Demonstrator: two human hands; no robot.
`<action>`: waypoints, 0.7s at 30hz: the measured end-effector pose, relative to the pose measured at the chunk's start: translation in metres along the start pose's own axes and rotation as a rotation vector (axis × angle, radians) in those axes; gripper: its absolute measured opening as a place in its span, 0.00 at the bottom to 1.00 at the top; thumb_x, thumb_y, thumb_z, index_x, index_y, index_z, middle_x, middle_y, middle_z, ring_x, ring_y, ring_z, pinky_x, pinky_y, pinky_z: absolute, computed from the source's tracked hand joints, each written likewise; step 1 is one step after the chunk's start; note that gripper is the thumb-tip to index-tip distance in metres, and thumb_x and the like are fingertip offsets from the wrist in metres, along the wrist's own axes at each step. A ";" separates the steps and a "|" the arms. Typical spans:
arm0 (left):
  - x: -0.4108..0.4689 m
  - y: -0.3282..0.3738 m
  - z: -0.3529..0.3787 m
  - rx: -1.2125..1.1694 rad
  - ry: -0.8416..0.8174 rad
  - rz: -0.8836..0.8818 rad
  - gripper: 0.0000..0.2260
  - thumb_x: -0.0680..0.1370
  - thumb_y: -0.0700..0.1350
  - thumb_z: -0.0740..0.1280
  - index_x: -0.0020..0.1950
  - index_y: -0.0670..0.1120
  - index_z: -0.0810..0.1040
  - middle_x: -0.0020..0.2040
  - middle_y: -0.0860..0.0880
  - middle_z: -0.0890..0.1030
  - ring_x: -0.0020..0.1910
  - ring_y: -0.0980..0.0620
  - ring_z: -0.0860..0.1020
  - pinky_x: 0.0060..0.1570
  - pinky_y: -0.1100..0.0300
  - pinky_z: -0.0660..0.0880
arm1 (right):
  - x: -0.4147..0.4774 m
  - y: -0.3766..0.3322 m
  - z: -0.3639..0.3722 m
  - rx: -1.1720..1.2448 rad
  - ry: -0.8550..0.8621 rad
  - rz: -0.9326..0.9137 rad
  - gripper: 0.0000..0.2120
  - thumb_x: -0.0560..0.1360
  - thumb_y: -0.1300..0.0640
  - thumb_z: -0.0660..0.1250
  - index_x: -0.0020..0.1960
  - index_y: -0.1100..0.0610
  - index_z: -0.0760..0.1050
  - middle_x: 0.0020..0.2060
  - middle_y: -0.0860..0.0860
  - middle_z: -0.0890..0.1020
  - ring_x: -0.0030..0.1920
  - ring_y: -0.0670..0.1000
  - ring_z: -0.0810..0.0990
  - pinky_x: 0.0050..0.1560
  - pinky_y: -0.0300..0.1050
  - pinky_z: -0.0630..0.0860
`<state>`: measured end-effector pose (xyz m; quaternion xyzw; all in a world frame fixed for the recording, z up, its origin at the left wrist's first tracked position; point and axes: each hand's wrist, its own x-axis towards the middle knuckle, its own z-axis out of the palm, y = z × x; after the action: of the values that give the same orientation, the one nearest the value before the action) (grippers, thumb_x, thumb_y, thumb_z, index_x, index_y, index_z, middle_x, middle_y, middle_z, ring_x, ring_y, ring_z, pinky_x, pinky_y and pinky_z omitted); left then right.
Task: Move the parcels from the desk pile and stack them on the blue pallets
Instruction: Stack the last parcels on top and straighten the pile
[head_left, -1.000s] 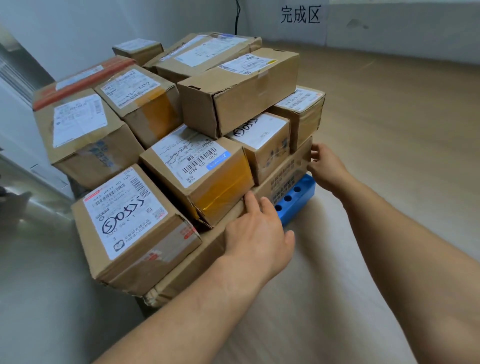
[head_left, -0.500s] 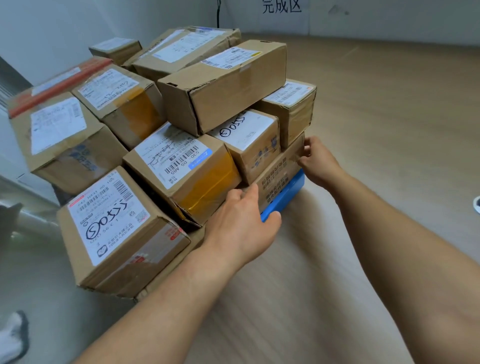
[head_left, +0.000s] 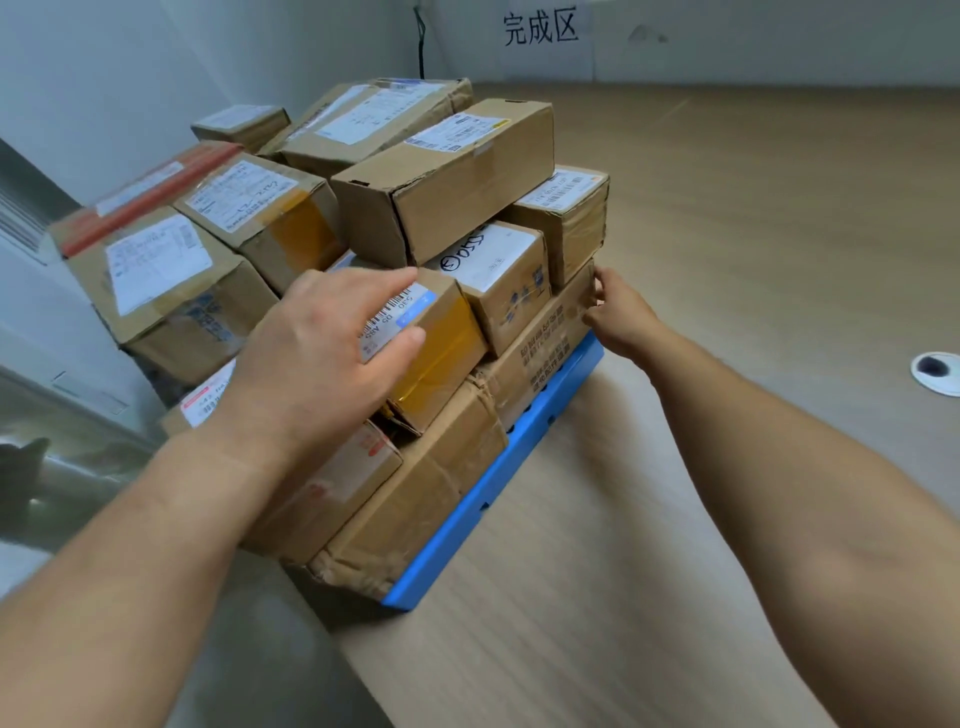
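Here, a wood-grain surface (head_left: 727, 270) runs back to a pale wall, and at its left edge a heap of brown cardboard parcels (head_left: 171, 291) sits piled on a blue pallet (head_left: 498, 483), whose plastic side shows only along the near and right edge of the load. At the bottom of the heap, a long carton (head_left: 431, 499) with crumpled, taped corners lies flat along the pallet, printed characters running down its side. An oblong box (head_left: 467, 192) rests on top of the pile, its white shipping label facing up. Beneath it are a yellow-taped parcel (head_left: 447, 364) and, just beside that to the right, a hand-marked parcel (head_left: 504, 280) whose white label bears black pen scrawl; both stand on the long carton. A person, seen only as two bare forearms, leans in from the near side. The left hand (head_left: 322, 358) lies spread over the top of the yellow-taped parcel, fingers straight and apart across the barcode label, thumb along its front edge, clasping nothing. The right hand (head_left: 618, 312) reaches to the far end of the long carton, fingers curled tight on its upper corner just above the pallet. On the wall behind hangs a paper sign (head_left: 540, 28) with three black characters, a dark cable (head_left: 420, 47) dropping beside it. Well apart to the right, a small white disc (head_left: 937, 371) with a dark centre lies at the picture's edge.
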<state>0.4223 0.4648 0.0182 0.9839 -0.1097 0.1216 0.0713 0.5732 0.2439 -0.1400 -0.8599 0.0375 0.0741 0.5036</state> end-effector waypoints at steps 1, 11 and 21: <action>0.001 -0.007 0.002 0.059 -0.046 -0.012 0.24 0.75 0.58 0.58 0.70 0.53 0.69 0.64 0.54 0.74 0.62 0.52 0.68 0.52 0.58 0.65 | 0.001 0.000 0.001 0.011 0.001 0.009 0.27 0.76 0.66 0.57 0.74 0.54 0.59 0.67 0.55 0.72 0.65 0.56 0.71 0.63 0.53 0.71; -0.012 -0.016 0.008 0.058 -0.047 -0.012 0.29 0.73 0.60 0.57 0.72 0.51 0.67 0.71 0.49 0.69 0.70 0.49 0.64 0.66 0.49 0.62 | -0.017 0.003 0.010 -0.060 0.151 0.107 0.28 0.77 0.59 0.61 0.75 0.58 0.57 0.70 0.58 0.67 0.67 0.58 0.69 0.62 0.51 0.69; -0.023 -0.041 0.015 0.010 -0.127 0.015 0.26 0.77 0.62 0.58 0.74 0.55 0.63 0.74 0.50 0.64 0.72 0.49 0.60 0.69 0.49 0.58 | -0.158 0.005 0.099 0.066 -0.055 -0.020 0.29 0.77 0.44 0.63 0.74 0.54 0.62 0.69 0.50 0.70 0.67 0.50 0.70 0.67 0.51 0.68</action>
<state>0.4138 0.5069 -0.0067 0.9892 -0.1205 0.0600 0.0583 0.4074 0.3261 -0.1661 -0.8409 0.0175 0.0911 0.5332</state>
